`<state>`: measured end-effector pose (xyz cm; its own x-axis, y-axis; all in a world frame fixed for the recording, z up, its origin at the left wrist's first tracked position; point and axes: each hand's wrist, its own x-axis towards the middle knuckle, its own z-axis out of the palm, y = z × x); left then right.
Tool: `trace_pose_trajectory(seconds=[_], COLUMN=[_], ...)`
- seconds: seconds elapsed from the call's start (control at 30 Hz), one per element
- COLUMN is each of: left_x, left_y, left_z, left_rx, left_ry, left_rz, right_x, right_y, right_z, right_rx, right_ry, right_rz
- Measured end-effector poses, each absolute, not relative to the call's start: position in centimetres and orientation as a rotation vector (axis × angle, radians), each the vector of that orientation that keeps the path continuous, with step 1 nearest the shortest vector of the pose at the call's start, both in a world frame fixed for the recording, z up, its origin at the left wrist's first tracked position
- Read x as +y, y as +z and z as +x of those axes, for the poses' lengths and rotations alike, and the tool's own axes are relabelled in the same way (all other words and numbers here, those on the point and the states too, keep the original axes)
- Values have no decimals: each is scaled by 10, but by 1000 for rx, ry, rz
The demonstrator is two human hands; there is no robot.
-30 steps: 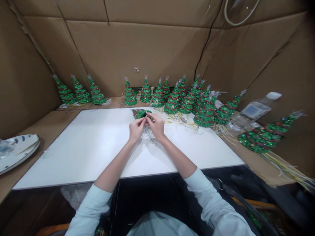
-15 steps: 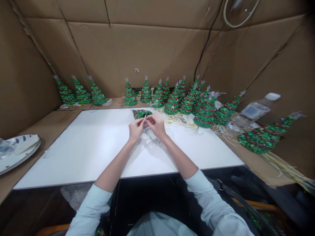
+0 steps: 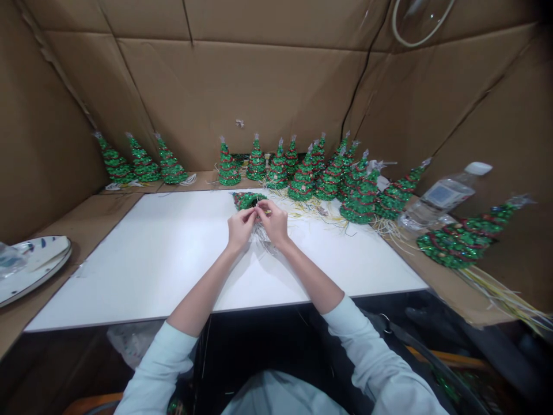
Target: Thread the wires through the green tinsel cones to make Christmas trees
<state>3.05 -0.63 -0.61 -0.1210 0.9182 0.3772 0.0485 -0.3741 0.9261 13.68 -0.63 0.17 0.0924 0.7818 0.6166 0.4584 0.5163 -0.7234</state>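
A small green tinsel tree (image 3: 244, 200) lies on its side on the white board (image 3: 164, 248), its dark open base turned toward my hands. Pale wires (image 3: 259, 232) spill from it below and between my hands. My left hand (image 3: 241, 228) is closed in a pinch on thin wires just in front of the base. Pinching at the same spot, my right hand (image 3: 273, 221) nearly touches the left fingertips. The exact wire ends between the fingers are too small to make out.
Several decorated trees (image 3: 302, 178) stand along the back, with loose yellow and white wires (image 3: 322, 212) before them. Three more trees (image 3: 140, 161) are at back left. A plastic bottle (image 3: 440, 199) leans at right near another tree (image 3: 466, 239). A plate (image 3: 43, 271) lies far left.
My fingertips have shifted slightly, with the right hand turned a little and more of the dark tree base showing. Both hands remain pinched together.
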Motion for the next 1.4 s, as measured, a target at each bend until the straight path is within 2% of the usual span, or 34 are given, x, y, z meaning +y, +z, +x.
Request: trace_pose_trajectory(seconds=[0.6,0.83,1.03,1.17,1.4], left_x=[-12,8,10,7,8], left_y=[1,5,16,23,23], left_z=[32,13,2,0,-3], left_rx=[1132,951,771,734,723], left_ry=[1528,1685,1740,1787,1806], left_rz=[1344,829,643,611,649], right_x=[-3,0,-12,-18,-8], right_y=[4,23,23,16,13], right_z=[139,160,159,146,151], right_rx=[-1554,-1593,-2192,-2226,-1831], right_ry=[490,734,490,304,708], right_rz=[-1066,-1039,-1417,-1680,-1640])
